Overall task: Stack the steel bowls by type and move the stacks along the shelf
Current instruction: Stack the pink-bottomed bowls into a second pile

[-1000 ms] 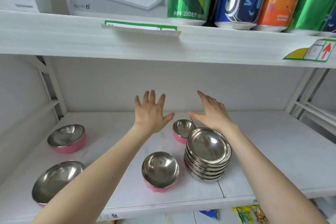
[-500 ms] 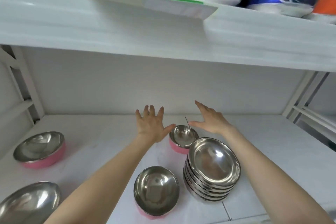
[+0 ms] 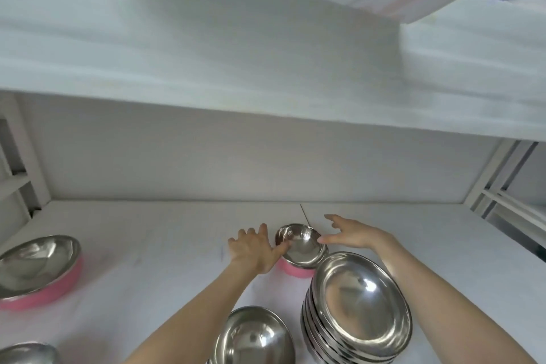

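The left hand (image 3: 254, 248) has its fingers spread, and its thumb touches the left rim of a small steel bowl with a pink outer shell (image 3: 301, 245). The right hand (image 3: 354, 235), fingers also straight and apart, touches the bowl's right rim with its thumb. The bowl sits towards the back of the white shelf (image 3: 147, 245), just behind a stack of plain shallow steel bowls (image 3: 360, 310). A larger pink-sided steel bowl (image 3: 38, 269) stands well apart on the left.

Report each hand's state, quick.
Left hand: open, thumb against the rim of the small pink bowl.
Right hand: open, thumb tip at the same rim, gripping nothing.
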Motion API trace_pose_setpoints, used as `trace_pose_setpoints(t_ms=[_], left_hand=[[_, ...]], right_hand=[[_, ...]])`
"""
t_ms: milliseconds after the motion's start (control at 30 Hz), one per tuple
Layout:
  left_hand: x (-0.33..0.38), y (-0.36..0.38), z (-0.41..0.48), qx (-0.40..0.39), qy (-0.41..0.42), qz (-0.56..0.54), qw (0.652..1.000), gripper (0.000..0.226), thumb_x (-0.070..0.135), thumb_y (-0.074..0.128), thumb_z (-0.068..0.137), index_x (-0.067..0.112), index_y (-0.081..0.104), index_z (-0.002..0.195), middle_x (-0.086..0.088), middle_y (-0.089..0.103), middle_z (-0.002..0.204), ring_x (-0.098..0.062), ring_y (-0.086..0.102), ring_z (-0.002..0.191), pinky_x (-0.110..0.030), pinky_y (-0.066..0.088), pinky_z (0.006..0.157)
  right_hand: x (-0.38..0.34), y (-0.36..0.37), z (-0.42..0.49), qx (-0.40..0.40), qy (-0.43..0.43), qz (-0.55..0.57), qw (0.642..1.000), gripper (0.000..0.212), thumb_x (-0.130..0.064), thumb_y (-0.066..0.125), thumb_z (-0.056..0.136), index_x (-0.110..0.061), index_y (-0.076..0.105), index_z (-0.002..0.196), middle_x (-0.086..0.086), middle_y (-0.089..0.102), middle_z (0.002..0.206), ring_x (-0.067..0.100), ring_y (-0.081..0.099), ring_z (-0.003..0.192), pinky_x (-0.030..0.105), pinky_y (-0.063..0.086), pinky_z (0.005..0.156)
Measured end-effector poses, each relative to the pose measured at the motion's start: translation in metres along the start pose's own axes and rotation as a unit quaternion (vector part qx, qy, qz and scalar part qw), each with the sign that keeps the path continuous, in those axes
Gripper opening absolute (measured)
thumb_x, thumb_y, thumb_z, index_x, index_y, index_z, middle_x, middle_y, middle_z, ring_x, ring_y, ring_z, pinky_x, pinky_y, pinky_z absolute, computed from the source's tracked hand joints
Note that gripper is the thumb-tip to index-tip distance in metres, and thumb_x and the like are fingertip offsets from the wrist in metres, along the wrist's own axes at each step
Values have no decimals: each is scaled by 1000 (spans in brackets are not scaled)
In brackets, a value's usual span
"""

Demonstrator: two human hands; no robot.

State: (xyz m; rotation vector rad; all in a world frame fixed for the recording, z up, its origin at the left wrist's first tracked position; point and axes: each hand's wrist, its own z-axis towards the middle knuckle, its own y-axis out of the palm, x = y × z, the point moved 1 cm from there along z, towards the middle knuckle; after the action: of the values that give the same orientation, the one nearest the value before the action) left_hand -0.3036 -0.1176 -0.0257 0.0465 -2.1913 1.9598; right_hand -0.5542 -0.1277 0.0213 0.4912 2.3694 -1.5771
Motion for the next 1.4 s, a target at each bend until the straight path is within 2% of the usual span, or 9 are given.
trace_pose_setpoints(t_ms=[133,300,433,533,633,867,1067,1267,1400], left_hand=[[6,3,4,-39,2,-64,997,87,85,23,78,19,41,133,-9,62,122,-31,57,113,-41,37,80],[14,11,3,-119,23,-236,964,82,80,38,79,12,44,125,-12,71,106,-30,67,96,-42,50,90],[19,14,2,-127,33,-332,934,66,65,50,85,7,43,116,-17,74,91,-31,72,82,-43,53,88],[21,11,-2,-118,29,-332,936,67,64,51,86,7,41,120,-15,72,91,-29,71,82,-40,53,88],[21,3,-3,-100,31,-334,937,70,66,50,86,7,40,123,-10,68,88,-24,67,72,-39,53,86],[20,-28,-6,-62,42,-351,933,69,64,49,87,8,38,125,-13,70,90,-22,64,68,-41,54,81],[18,-71,-24,-19,68,-349,935,70,68,46,86,9,40,124,-10,71,87,-26,67,80,-43,53,86],[12,-105,-55,23,80,-313,946,72,72,43,85,12,40,126,-12,68,103,-30,64,97,-46,49,91],[4,-116,-84,53,75,-303,948,74,74,42,83,14,40,126,-12,69,102,-30,64,97,-44,49,89]], right_hand=[[1,6,9,-24,12,-13,1000,100,-70,64,72,-26,23,152,7,44,149,21,44,134,36,31,111],[-6,16,14,-58,7,-50,997,64,-61,59,83,-20,52,131,2,58,132,19,58,115,36,46,100],[-11,18,10,-59,-11,-44,997,50,-54,57,88,-16,60,120,2,64,116,19,61,108,31,46,93],[-13,15,6,-52,-18,-29,998,44,-54,56,89,-15,61,108,-2,62,99,17,60,94,29,46,81],[-16,11,3,-37,-17,22,999,47,-52,58,89,-9,61,110,1,62,95,16,59,83,28,47,73],[-36,-5,-20,22,-44,100,994,36,-49,59,89,-22,60,111,-1,68,104,19,68,96,37,51,85],[-61,-26,-55,121,-88,134,980,47,-53,60,87,-13,65,110,3,70,102,10,66,80,18,44,58],[-80,-32,-87,198,-91,115,969,40,-58,58,85,-20,57,75,-6,59,73,8,55,66,26,37,58],[-93,-23,-115,221,-120,108,962,43,-57,55,87,-15,63,81,-6,61,73,8,55,68,27,36,58]])
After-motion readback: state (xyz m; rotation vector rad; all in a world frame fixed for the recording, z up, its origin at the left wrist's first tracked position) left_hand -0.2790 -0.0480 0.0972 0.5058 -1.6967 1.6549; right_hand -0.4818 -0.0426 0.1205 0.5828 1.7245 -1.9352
